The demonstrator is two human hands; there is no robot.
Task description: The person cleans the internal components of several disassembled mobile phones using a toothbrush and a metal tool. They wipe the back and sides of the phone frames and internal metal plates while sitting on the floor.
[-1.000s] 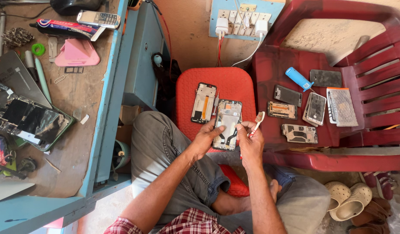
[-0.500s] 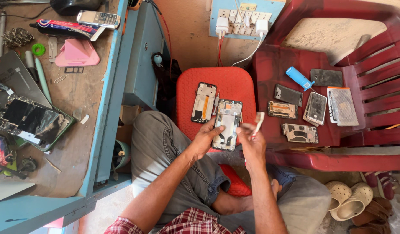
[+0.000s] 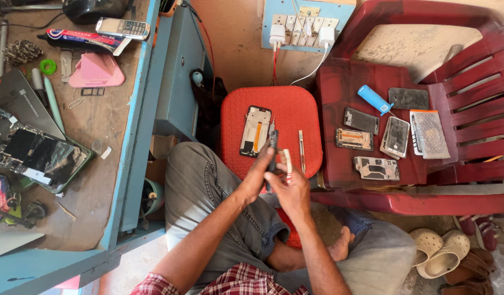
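My left hand grips a dark phone, held edge-on and upright above the near edge of a red stool. My right hand is just right of it, holding a small white tool with red stripes beside the phone's edge; its fingers also touch the phone's lower part. On the stool lie an opened phone frame to the left of my hands and a thin metal tool to the right.
A red plastic chair at right carries several phone parts, a blue cylinder and a dark back cover. A blue workbench at left holds tools and boards. A socket board with chargers is behind the stool. Sandals lie at lower right.
The phone, earlier held flat and facing up with both hands, is now turned on edge in my left hand. My right hand has brought the white tool to its side.
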